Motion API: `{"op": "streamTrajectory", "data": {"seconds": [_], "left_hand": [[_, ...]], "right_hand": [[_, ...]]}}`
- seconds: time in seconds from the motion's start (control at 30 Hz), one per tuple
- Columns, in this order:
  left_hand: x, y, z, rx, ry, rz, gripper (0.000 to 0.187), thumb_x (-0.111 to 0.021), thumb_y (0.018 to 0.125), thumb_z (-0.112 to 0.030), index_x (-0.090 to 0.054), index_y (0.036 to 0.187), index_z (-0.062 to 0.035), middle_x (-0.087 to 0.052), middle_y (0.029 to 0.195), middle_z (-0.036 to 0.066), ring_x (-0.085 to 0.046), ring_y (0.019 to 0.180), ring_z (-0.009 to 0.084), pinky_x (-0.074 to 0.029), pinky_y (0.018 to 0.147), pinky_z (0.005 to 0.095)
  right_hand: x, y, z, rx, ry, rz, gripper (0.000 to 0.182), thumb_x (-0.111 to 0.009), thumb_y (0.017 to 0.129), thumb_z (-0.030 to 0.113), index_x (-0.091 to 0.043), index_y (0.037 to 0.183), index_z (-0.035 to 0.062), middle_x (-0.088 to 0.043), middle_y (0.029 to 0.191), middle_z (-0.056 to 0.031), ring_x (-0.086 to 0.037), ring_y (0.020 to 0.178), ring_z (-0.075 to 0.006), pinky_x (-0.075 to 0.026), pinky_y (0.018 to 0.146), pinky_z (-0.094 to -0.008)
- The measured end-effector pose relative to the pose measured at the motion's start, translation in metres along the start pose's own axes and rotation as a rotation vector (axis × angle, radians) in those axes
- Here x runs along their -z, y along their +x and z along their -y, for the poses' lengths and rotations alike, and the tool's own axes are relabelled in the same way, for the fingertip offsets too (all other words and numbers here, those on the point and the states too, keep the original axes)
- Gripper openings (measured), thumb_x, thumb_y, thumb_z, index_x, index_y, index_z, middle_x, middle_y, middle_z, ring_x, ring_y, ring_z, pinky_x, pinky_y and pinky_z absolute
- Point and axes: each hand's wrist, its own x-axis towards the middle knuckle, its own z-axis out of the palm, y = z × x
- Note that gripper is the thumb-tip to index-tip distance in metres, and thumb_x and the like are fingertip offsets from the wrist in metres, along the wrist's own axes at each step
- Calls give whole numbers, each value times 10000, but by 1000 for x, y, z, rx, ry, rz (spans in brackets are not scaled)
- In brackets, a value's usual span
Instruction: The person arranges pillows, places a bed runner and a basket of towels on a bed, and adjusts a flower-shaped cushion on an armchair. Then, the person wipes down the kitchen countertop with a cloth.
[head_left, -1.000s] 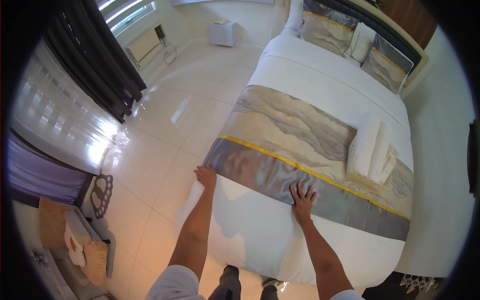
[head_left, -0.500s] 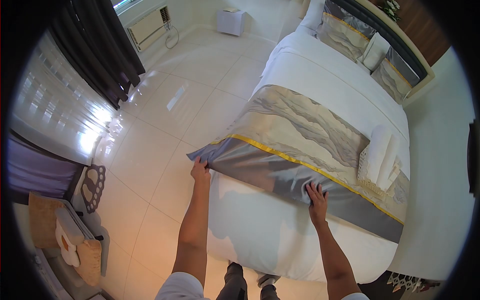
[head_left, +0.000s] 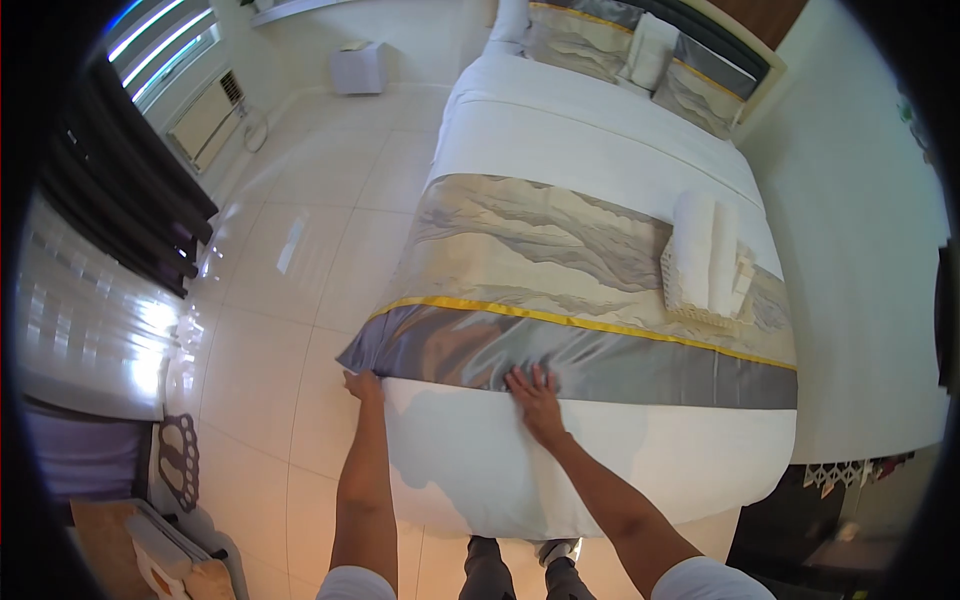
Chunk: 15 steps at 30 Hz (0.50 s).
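Observation:
A bed runner (head_left: 540, 235) with a beige marbled pattern, a yellow stripe and a grey satin border lies across the white bed (head_left: 640, 450). My left hand (head_left: 362, 384) is closed on the runner's grey corner, where it hangs over the bed's left side; the fingertips are partly hidden. My right hand (head_left: 537, 402) rests with fingers spread on the grey border, left of its middle. Small creases run through the satin around those fingers. A woven basket (head_left: 690, 312) with rolled white towels (head_left: 705, 250) stands on the runner's right part.
Patterned pillows (head_left: 580, 42) lean on the headboard (head_left: 735, 45). Tiled floor (head_left: 310, 270) runs along the bed's left side. Dark curtains (head_left: 125, 170) hang at the left, with a cushioned seat (head_left: 165, 545) below. A small white box (head_left: 358, 70) stands by the far wall.
My right hand has slid left along the grey border, nearer my left hand. My left hand keeps hold of the corner. The border now lies straighter, and the view has turned.

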Motion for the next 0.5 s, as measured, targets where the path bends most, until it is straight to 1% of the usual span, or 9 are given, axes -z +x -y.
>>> {"op": "streamTrajectory", "data": {"seconds": [0.07, 0.13, 0.17, 0.23, 0.27, 0.37, 0.4, 0.47, 0.5], "left_hand": [[2, -52, -55, -209, -595, -1110, 479, -492, 807, -72, -376, 1266, -1, -313, 1330, 230, -225, 1276, 370, -212, 1004, 529], [33, -118, -98, -612, -481, -944, 470, -500, 833, -213, -398, 1280, -111, -262, 1385, 153, -147, 1292, 392, -94, 1001, 595], [36, -137, -113, -632, -474, -942, 470, -500, 833, -213, -398, 1280, -111, -262, 1385, 153, -147, 1292, 392, -94, 1001, 595], [30, -164, -131, -823, -98, -712, 457, -476, 849, -302, -395, 1287, -200, -235, 1412, 67, -123, 1289, 418, -97, 958, 651], [24, -166, -134, -847, -87, -711, 457, -476, 849, -302, -395, 1287, -200, -235, 1412, 67, -123, 1289, 418, -97, 958, 651], [8, -171, -144, -591, -3, -703, 464, -394, 877, -346, -351, 1314, -197, -199, 1424, 66, -75, 1269, 483, -91, 916, 698], [4, -173, -150, -626, 10, -697, 464, -394, 877, -346, -351, 1314, -197, -199, 1424, 66, -75, 1269, 483, -91, 916, 698], [-5, -186, -167, -507, 5, -633, 464, -379, 885, -328, -337, 1320, -175, -180, 1430, 61, -51, 1276, 473, -86, 893, 719], [-11, -195, -178, -553, 59, -626, 463, -372, 890, -311, -326, 1324, -158, -168, 1432, 63, -39, 1279, 467, -82, 871, 736]], "right_hand": [[-3, -1, 10, 10, 10, 4, 472, -425, 819, 69, -393, 1285, 138, -351, 1356, -37, -268, 1267, -308, -161, 1018, -533], [0, -5, 13, 15, 24, 8, 454, -426, 849, 113, -367, 1299, 126, -322, 1373, -37, -249, 1277, -299, -156, 1023, -523], [6, -6, 14, 61, 28, 27, 447, -426, 868, 170, -352, 1306, 124, -290, 1388, -35, -234, 1283, -295, -153, 1027, -513], [19, -12, 5, 90, 16, 65, 494, -417, 889, 321, -310, 1326, 117, -221, 1417, -32, -179, 1303, -285, -130, 1028, -525], [19, -20, -8, 70, 15, 51, 494, -417, 889, 321, -310, 1326, 117, -221, 1417, -32, -179, 1303, -285, -130, 1028, -525], [23, -54, -65, -280, -63, -67, 517, -366, 899, 369, -276, 1340, 115, -214, 1420, -33, -149, 1313, -289, -89, 1004, -586], [27, -68, -88, -314, -65, -79, 517, -366, 899, 369, -276, 1340, 115, -214, 1420, -33, -149, 1313, -289, -89, 1004, -586], [39, -101, -132, -492, -149, -114, 512, -344, 903, 379, -274, 1342, 124, -209, 1422, -34, -150, 1312, -295, -88, 1001, -591], [44, -117, -154, -538, -150, -122, 512, -344, 903, 379, -274, 1342, 124, -209, 1422, -34, -150, 1312, -295, -88, 1001, -591]]}}
